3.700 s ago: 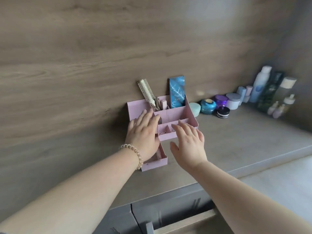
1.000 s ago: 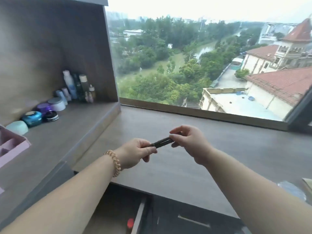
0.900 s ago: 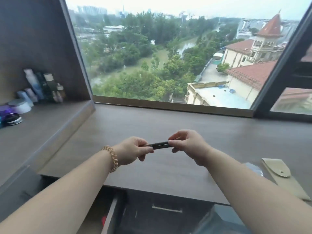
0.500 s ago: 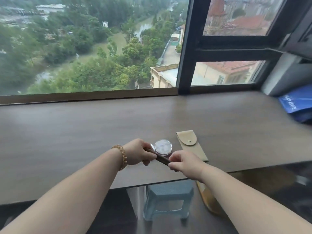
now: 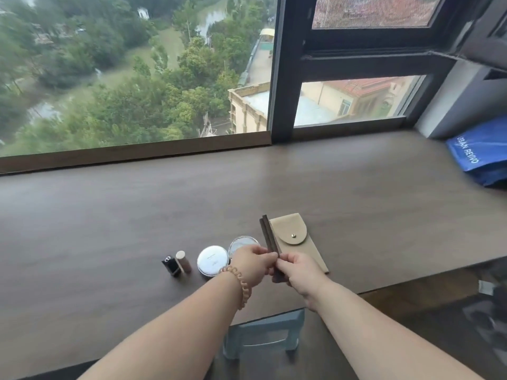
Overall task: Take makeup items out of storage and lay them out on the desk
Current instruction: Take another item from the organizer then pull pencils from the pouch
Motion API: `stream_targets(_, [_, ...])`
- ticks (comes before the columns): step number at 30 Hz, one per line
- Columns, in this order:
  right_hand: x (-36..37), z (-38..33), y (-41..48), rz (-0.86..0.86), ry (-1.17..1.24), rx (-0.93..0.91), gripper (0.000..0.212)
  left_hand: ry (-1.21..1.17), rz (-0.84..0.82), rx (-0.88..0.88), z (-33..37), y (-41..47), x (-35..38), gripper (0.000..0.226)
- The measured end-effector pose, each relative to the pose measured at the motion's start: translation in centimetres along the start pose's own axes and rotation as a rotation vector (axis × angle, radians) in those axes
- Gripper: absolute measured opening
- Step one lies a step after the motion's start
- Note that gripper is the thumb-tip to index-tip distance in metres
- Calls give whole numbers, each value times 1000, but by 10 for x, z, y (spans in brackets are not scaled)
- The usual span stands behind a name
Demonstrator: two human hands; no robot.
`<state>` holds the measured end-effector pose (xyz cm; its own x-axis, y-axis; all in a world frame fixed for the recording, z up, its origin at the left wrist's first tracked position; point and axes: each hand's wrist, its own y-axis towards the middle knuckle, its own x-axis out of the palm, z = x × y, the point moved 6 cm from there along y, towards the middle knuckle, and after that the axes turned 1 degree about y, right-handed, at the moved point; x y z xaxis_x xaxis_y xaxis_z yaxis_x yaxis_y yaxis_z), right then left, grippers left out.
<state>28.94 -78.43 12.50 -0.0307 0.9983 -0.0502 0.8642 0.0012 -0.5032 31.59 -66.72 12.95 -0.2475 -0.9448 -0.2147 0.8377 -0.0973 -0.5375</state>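
Between both hands' fingers (image 5: 270,258), two dark pencils (image 5: 268,235).

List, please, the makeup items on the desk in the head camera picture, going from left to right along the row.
black lipstick → beige tube → white round compact → clear-lidded round case → dark pencils, held by both hands → beige pouch

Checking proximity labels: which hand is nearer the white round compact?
Left. The left hand sits just right of the white round compact, almost touching it. The right hand is farther right, over the beige pouch.
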Motion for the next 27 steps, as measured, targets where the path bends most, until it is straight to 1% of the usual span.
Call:
stream_targets(1, [-4,1,7,34,14,10,14,-10,0,-13,1,8,1,9])
stream_targets(2, [-9,3,14,92,-18,14,12,-1,1,-18,2,15,2,11])
stream_targets(4, [-25,8,28,234,-172,25,9,68,37,-29,0,31,1,25])
stream_targets(5, [-31,9,31,289,-258,28,11,123,62,-36,-1,35,0,28])
stream_targets(6, [-36,9,35,317,-353,25,14,203,86,-36,-3,40,0,29])
stream_targets(8, [-38,9,41,316,-584,10,19,406,122,-19,-2,45,2,27])
stream_targets(10, [-38,3,45,342,-788,-42,24,512,145,-2,-2,47,5,20])
stream_targets(11, [-37,0,47,352,-846,-92,27,531,158,0,-2,49,7,16])
stream_targets(14, [-35,-2,55,334,-957,-210,31,569,245,-25,-2,53,14,14])
stream_targets(18, [-30,-4,60,317,-1098,-363,20,719,376,-69,2,52,20,15])
stream_targets(21, [-28,-3,64,293,-1157,-444,20,796,413,-85,6,55,24,15])
stream_targets(27, [-24,-1,64,182,-1144,-541,23,883,423,-55,10,53,31,18])
